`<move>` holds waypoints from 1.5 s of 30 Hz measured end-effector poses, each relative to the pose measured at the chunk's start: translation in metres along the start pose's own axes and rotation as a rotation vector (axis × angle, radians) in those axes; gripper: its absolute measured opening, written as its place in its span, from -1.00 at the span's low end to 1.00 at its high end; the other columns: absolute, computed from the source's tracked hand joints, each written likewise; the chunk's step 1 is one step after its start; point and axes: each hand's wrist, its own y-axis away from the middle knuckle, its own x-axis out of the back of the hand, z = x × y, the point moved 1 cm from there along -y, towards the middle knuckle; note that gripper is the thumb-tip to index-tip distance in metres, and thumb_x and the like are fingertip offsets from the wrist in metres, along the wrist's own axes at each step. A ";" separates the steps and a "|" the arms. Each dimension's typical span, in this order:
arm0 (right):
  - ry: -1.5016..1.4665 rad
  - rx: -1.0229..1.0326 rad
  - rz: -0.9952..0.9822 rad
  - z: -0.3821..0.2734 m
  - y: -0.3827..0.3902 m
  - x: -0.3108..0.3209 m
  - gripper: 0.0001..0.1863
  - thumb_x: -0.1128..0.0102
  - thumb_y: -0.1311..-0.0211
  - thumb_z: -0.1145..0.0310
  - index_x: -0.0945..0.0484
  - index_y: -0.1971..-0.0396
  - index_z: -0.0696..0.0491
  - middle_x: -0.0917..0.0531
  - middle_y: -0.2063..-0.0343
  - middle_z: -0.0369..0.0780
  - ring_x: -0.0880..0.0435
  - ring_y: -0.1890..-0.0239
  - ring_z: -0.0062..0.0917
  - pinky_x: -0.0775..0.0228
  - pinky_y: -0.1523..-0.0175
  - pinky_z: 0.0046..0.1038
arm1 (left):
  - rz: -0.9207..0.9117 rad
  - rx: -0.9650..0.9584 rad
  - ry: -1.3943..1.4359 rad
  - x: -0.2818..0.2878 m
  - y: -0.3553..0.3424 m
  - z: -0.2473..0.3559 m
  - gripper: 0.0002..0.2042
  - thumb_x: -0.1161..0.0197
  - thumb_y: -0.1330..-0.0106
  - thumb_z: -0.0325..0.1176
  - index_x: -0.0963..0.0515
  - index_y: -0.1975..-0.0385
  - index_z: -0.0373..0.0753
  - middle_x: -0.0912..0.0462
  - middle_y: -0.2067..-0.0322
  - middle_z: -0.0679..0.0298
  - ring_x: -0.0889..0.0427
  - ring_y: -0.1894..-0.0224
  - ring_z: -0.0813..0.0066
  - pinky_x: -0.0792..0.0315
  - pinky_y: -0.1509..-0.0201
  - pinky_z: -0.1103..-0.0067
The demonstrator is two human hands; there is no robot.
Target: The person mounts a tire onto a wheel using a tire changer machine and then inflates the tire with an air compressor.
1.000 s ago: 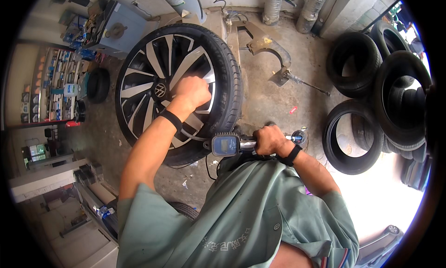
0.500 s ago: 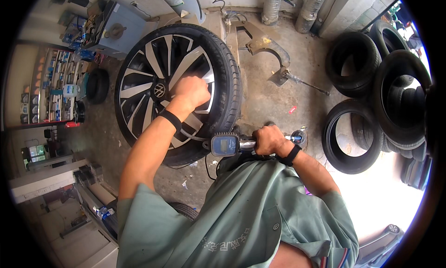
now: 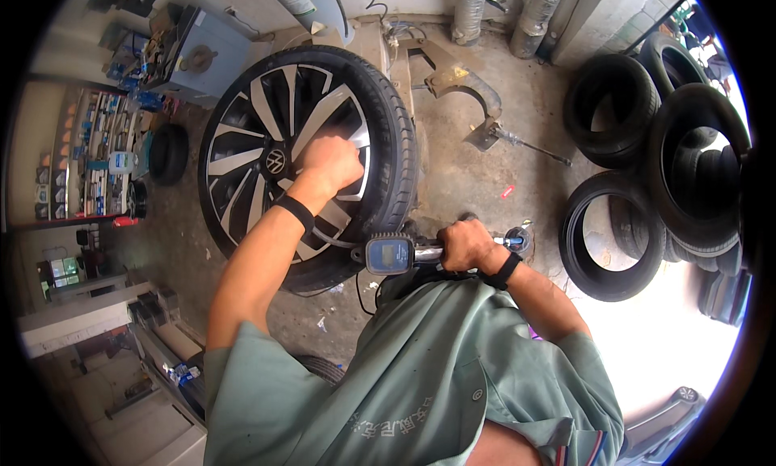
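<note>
A mounted car wheel [image 3: 390, 155] with a black tire and silver-and-black spokes stands in front of me, to the left. Over its spokes, right of the hub, my left hand [image 3: 330, 163] is closed; whatever its fingers hold is hidden. My right hand [image 3: 466, 245] wraps round the metal handle of a tire inflator gauge [image 3: 390, 254] with a small screen, held just before my body. From the gauge a thin hose [image 3: 331, 238] runs left toward the wheel, passing near my left wrist. A fitting with a blue part [image 3: 512, 241] sits at the handle's right end.
Several loose tires [image 3: 612, 110] are piled at the right. Beyond the wheel lies a curved metal arm [image 3: 461, 82] of a machine. A blue-grey cabinet [image 3: 202, 54] stands at the far left, with a stocked shelf [image 3: 101, 147] below it in the picture. Bits of litter dot the concrete floor.
</note>
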 end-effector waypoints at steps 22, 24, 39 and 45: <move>-0.002 -0.007 -0.030 0.002 -0.002 -0.001 -0.72 -0.19 0.12 0.18 -0.73 0.45 0.03 -0.73 0.38 -0.02 -0.74 0.21 -0.16 -0.57 0.06 -0.25 | -0.042 0.003 -0.009 0.004 -0.001 0.002 -0.64 -0.06 -0.36 -0.18 -0.74 0.40 -0.30 -0.73 0.35 -0.05 -0.72 0.21 -0.02 -0.55 0.04 0.27; -0.001 -0.004 -0.028 0.002 -0.002 -0.001 -0.72 -0.19 0.11 0.18 -0.73 0.45 0.03 -0.73 0.38 -0.02 -0.74 0.21 -0.16 -0.57 0.06 -0.25 | -0.039 0.003 -0.005 0.004 -0.001 0.002 -0.64 -0.06 -0.36 -0.19 -0.74 0.40 -0.30 -0.73 0.35 -0.05 -0.72 0.21 -0.02 -0.55 0.04 0.27; -0.005 0.028 -0.001 0.002 -0.002 -0.001 -0.73 -0.19 0.16 0.22 -0.71 0.47 0.04 -0.72 0.44 -0.02 -0.72 0.27 -0.12 -0.57 0.12 -0.20 | -0.015 0.004 -0.003 0.001 -0.001 0.000 -0.65 -0.07 -0.34 -0.20 -0.74 0.41 -0.29 -0.72 0.36 -0.05 -0.72 0.23 -0.03 -0.56 0.05 0.27; 0.017 0.005 -0.035 0.001 -0.003 0.000 -0.71 -0.20 0.14 0.19 -0.72 0.46 0.04 -0.73 0.40 -0.03 -0.74 0.23 -0.16 -0.58 0.09 -0.23 | -0.027 -0.005 -0.009 0.003 -0.001 0.001 -0.65 -0.07 -0.35 -0.19 -0.74 0.41 -0.30 -0.72 0.35 -0.04 -0.72 0.21 -0.02 -0.55 0.04 0.27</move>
